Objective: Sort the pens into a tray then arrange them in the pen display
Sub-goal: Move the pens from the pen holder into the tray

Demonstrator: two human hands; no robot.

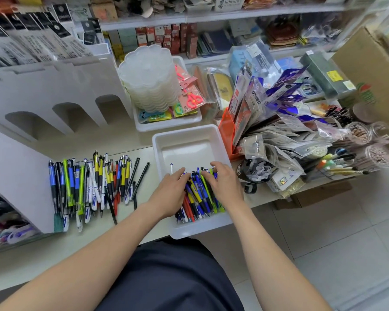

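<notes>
A white plastic tray (184,142) sits on the counter in front of me, holding a heap of blue, yellow, red and green pens (198,198) in its near half. My left hand (169,191) and my right hand (222,182) both rest on top of that heap, fingers spread and fairly straight, one on each side. A second pile of mixed pens (92,185) lies loose on the counter to the left. The white pen display (54,93) with arched slots stands at the back left.
Behind the tray is another white tray (166,124) with a stack of clear lids and scissor packs. An orange bin (227,129) and a heap of packaged stationery crowd the right side. Jars of small items stand far right. A cardboard box is beyond them.
</notes>
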